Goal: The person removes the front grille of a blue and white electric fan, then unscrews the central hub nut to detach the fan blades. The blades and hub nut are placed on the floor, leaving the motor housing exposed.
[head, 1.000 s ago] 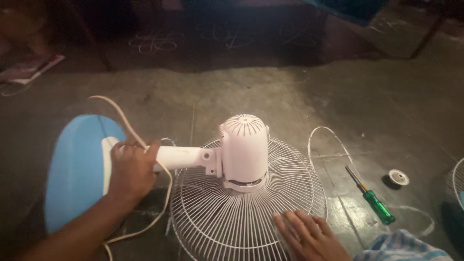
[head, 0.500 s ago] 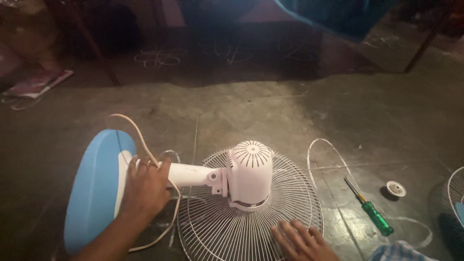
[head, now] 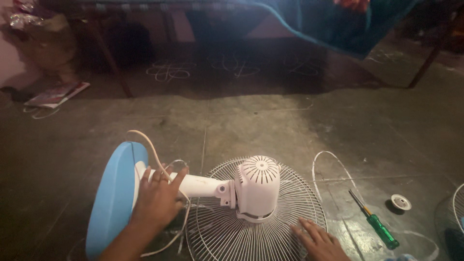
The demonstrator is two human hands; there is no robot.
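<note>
A table fan lies face down on the dark floor. Its white motor housing (head: 258, 186) sticks up from the round white wire grille (head: 217, 237). My left hand (head: 158, 200) grips the white fan neck (head: 203, 186) close to the blue base (head: 113, 195), with the cream power cord (head: 150, 145) running under my fingers. My right hand (head: 316, 239) lies flat, fingers spread, on the right side of the grille.
A green-handled screwdriver (head: 374, 224) and a small white round cap (head: 400, 202) lie on the floor to the right. A thin white ring (head: 333, 166) curves beside the grille. Another grille edge (head: 456, 212) shows far right. A magazine (head: 55, 94) and furniture legs sit behind.
The view has tilted up, so the fan sits lower in frame and more of the far floor shows. Both hands keep their places on the neck and grille.
</note>
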